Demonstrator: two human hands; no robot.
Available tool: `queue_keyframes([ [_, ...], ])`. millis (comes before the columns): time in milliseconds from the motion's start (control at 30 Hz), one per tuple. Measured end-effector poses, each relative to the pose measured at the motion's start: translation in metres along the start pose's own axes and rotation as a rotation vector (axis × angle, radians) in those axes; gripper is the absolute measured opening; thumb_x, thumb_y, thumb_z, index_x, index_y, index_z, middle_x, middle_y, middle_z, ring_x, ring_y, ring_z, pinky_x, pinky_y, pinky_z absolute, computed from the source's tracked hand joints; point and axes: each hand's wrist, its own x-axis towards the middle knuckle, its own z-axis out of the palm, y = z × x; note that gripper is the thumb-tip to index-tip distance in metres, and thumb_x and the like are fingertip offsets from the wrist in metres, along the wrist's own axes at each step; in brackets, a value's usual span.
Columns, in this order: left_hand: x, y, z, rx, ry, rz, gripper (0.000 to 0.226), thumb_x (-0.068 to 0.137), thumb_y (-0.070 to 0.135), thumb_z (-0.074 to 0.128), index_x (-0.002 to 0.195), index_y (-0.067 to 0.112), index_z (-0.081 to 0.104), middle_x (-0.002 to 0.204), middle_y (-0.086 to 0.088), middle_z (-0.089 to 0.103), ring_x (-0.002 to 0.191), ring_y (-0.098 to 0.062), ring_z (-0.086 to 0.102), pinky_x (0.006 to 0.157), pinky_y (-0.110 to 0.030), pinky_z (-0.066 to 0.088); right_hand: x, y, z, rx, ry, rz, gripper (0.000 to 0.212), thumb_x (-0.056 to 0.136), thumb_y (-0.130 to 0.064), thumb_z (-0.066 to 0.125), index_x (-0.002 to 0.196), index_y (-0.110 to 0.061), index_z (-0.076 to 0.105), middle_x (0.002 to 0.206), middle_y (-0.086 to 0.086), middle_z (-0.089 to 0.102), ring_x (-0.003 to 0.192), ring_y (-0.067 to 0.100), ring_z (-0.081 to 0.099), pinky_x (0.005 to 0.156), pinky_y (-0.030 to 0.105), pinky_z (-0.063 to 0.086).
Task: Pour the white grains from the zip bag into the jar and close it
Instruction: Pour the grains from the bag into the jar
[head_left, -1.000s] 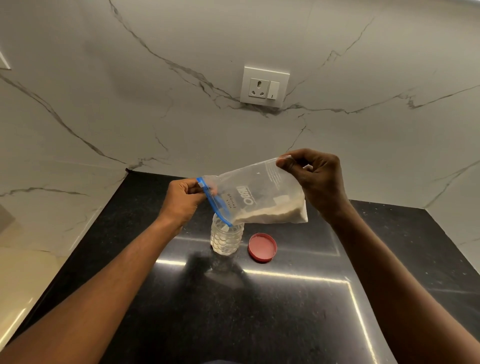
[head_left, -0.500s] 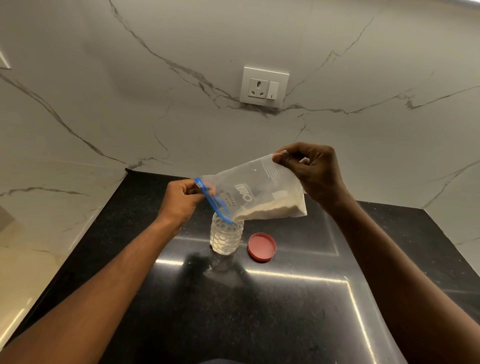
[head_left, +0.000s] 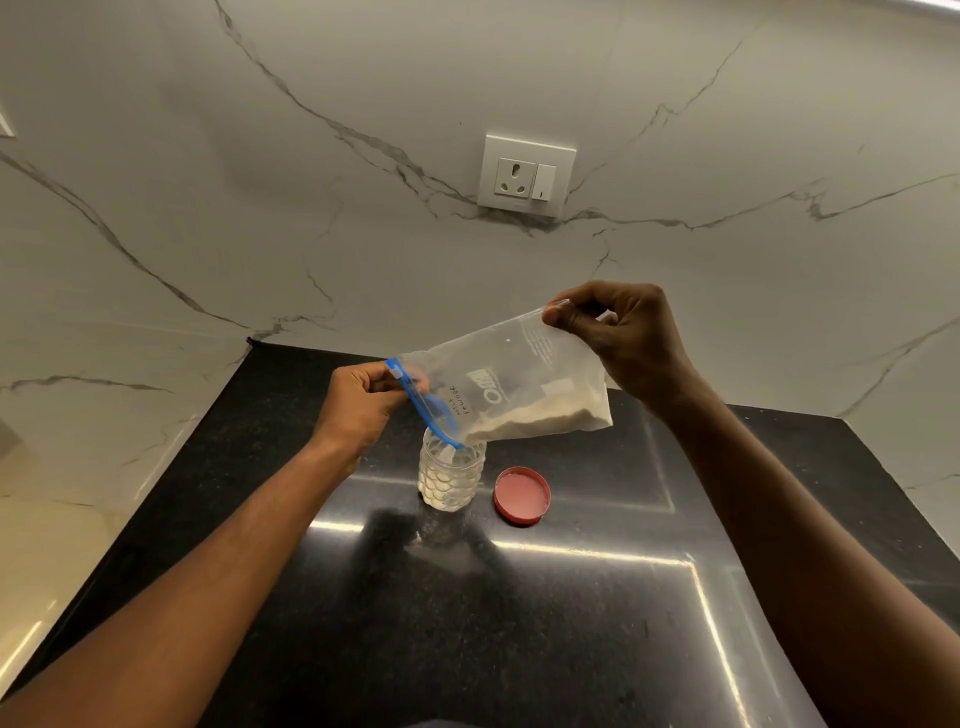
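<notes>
Fingers of the left hand (head_left: 358, 410) pinch the bag's (head_left: 511, 382) blue zip edge over the jar (head_left: 451, 474) — right hand (head_left: 623, 343) pinches its raised corner — grains (head_left: 540, 418) by the mouth, lid (head_left: 521, 494) beside.

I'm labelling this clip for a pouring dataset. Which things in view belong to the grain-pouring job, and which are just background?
Part of the job:
zip bag with white grains
jar
red lid
left hand, at the bag's blue zip end
right hand, lifting the bag's bottom

Just there:
wall socket
black counter
</notes>
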Motion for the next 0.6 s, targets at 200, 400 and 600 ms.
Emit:
queue_keyframes([
  [200, -0.0044, -0.0012, -0.0006, -0.014, -0.015, 0.009, 0.022, 0.088, 0.005, 0.079, 0.093, 0.027, 0.080, 0.094, 0.017, 0.082, 0.098, -0.001, 0.077, 0.078, -0.015, 0.061, 0.0012, 0.0019, 0.0021, -0.014, -0.013, -0.016, 0.007, 0.094, -0.020, 0.077, 0.098, -0.016, 0.080, 0.085, -0.010, 0.075, 0.078, 0.013, 0.073, 0.072, 0.045, 0.066],
  [400, -0.0046, -0.0009, -0.0020, -0.012, -0.024, -0.002, 0.021, 0.089, 0.003, 0.078, 0.092, 0.024, 0.080, 0.095, 0.016, 0.082, 0.098, 0.001, 0.076, 0.077, -0.013, 0.061, 0.0031, 0.0000, 0.0008, -0.058, -0.030, -0.045, 0.007, 0.094, -0.019, 0.077, 0.099, -0.015, 0.080, 0.085, -0.012, 0.074, 0.076, 0.008, 0.072, 0.068, 0.032, 0.063],
  [600, -0.0054, -0.0035, 0.0000, -0.020, -0.016, -0.016, 0.020, 0.088, 0.006, 0.079, 0.097, 0.023, 0.081, 0.096, 0.013, 0.082, 0.097, 0.000, 0.077, 0.078, -0.015, 0.061, 0.0007, -0.0023, 0.0009, -0.069, -0.020, -0.039, 0.010, 0.089, -0.012, 0.082, 0.098, -0.015, 0.080, 0.082, -0.011, 0.073, 0.064, -0.004, 0.066, 0.061, 0.013, 0.052],
])
